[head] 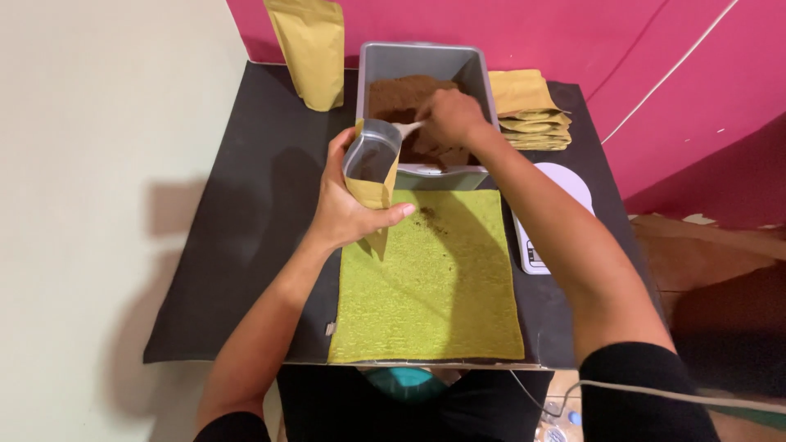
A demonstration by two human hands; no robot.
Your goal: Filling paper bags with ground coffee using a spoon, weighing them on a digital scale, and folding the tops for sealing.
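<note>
My left hand [348, 205] holds an open yellow-brown stand-up pouch [370, 168] tilted toward a grey metal tub [483, 78] of dark brown powder [405, 94]. Its silver-lined mouth faces the tub. My right hand [450, 115] is inside the tub over the powder, gripping a small white scoop [407, 128] whose handle points at the pouch mouth. The scoop's bowl is hidden by my fingers. A green cloth [434, 286] lies in front of the tub, under the pouch, with a few brown crumbs on it.
A sealed pouch [311, 49] of the same kind stands at the back left of the black mat [237, 245]. A stack of flat empty pouches [528, 110] lies right of the tub. A white kitchen scale [557, 205] sits partly under my right forearm. Pink wall behind.
</note>
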